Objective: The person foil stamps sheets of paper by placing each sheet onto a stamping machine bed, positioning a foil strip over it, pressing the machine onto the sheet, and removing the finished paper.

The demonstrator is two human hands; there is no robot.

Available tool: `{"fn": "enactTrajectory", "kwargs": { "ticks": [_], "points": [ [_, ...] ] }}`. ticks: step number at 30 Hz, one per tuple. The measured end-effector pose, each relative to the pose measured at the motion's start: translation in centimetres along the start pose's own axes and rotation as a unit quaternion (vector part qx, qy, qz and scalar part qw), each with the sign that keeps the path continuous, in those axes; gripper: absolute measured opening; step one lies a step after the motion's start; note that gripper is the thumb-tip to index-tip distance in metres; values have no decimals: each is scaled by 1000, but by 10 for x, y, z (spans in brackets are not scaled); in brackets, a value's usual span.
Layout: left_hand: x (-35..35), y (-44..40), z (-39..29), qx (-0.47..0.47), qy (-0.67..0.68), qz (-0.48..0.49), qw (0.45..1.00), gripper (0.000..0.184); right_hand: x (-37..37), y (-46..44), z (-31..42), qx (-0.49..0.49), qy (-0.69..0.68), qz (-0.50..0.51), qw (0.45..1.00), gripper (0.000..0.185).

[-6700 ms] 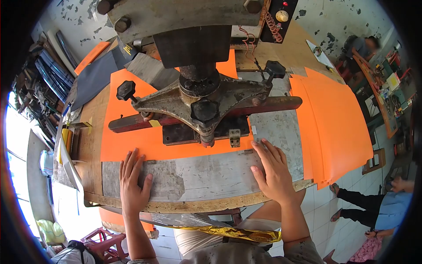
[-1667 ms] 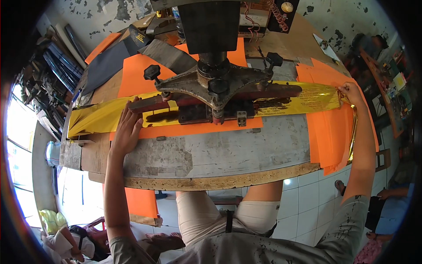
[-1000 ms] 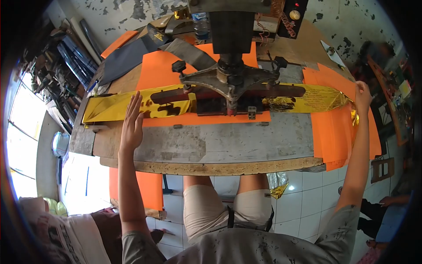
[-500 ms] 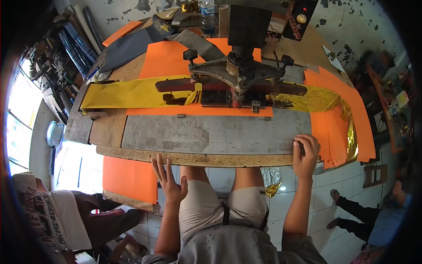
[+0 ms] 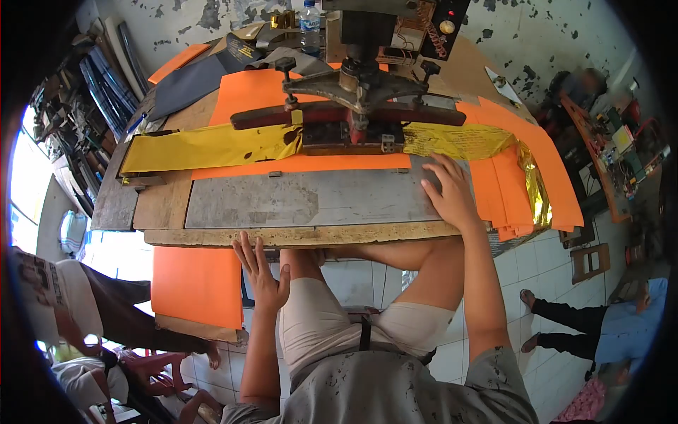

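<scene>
Right hand moved from edge of tabletop toward gold foil, upper middle of frame, below press; left hand by edge; both released (foil touch unclear), so foil lies ungripped

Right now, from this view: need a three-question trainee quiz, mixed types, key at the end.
1. True or false: gold foil shows on both sides of the press.
2. Of the two hands, where is the left hand? A: on the press. B: by the table's near edge. C: on the bottle.
3. Fill in: the sheet partly covered by the foil is ___ in colour.

Key: 1 true; 2 B; 3 orange.
</scene>
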State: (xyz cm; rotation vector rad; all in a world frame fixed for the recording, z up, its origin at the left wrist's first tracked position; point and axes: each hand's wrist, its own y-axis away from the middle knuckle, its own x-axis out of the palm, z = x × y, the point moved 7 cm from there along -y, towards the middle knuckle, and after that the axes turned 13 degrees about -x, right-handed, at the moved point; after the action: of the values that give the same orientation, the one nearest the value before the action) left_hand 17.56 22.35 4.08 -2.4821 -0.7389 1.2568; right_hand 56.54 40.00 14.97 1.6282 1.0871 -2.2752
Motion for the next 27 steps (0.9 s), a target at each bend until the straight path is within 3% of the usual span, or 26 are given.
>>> {"fn": "enactTrajectory", "kwargs": {
  "ticks": [10, 22, 27],
  "points": [
    [-6, 0, -5, 12, -2, -1, 1000, 76, 20, -24, -23, 34, -45, 40, 998, 30],
    [-14, 1, -14, 14, -1, -16, 1000, 71, 15, -30, -16, -2, -19, 9, 1000, 34],
    [-25, 0, -31, 3, -22, -52, 998, 68, -20, -29, -8, -34, -30, -60, 997, 32]
  ]
}}
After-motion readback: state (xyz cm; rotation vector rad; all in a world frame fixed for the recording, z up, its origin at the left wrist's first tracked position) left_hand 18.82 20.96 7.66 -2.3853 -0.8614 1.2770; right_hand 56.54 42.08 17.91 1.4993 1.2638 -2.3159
